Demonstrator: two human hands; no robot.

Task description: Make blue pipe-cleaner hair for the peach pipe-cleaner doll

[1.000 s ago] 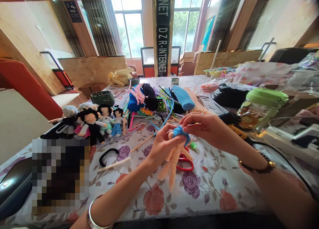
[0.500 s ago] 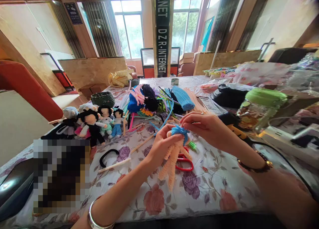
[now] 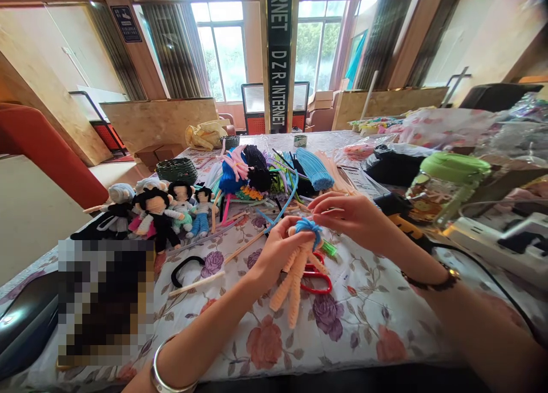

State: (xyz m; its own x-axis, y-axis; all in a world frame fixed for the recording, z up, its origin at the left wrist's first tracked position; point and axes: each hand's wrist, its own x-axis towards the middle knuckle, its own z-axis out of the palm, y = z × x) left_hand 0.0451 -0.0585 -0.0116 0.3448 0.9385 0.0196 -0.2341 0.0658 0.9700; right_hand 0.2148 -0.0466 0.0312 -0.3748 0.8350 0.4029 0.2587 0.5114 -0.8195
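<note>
a peach doll [image 3: 295,282] with blue hair hangs just below the frame's middle, its long axis steep, legs pointing toward the bottom edge and slightly left, head uppermost. the left hand [image 3: 277,247] grips it, fingers closed around head and upper body. a red handle [image 3: 329,282] lies behind. the right hand [image 3: 355,219] is at the hair, fingers bent; i cannot tell whether they pinch it. farther, dark-haired dolls [image 3: 156,207] sit left of centre on the worktop [image 3: 363,324].

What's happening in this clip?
A person's left hand holds a peach doll figure with blue hair; the right hand's fingertips are close to the hair, contact unclear. Red handles lie beyond the figure's legs on the flowered cloth, with dressed dolls grouped to the left.
</note>
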